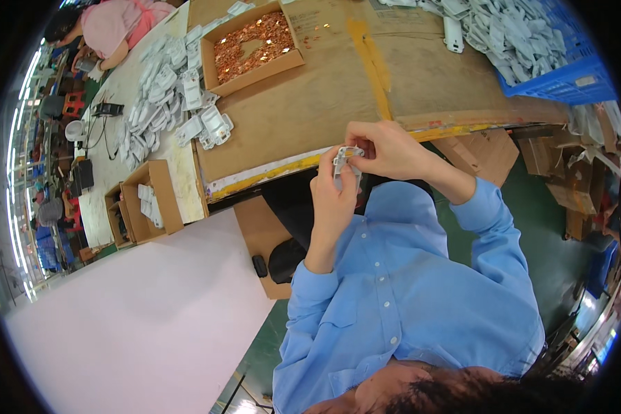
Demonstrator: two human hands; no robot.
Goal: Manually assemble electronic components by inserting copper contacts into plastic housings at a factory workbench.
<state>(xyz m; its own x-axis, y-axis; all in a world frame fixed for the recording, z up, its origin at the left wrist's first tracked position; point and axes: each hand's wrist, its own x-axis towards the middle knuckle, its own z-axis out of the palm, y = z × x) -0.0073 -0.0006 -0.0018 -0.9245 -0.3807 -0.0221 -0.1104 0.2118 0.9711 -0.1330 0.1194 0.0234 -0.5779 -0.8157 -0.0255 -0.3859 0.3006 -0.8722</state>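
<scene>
Just off the near edge of the table, a small white plastic housing (339, 160) is held up in front of my blue shirt. My left hand (332, 200) grips it from below, thumb and fingers on its sides. At the housing's top end, my right hand (391, 153) has its thumb and fingertips pinched together; whatever they hold is too small to make out. Beyond my hands, an open cardboard box (255, 81) holds many small copper-coloured metal pieces. To its left lies a heap of similar white plastic housings (160, 93).
A blue crate (566, 79) with more white housings stands at the far right. Small cardboard boxes (160, 200) sit on the left table section. A white board (131, 317) fills the lower left. Another person (114, 27) works at the far left. Cartons (566, 172) are stacked at right.
</scene>
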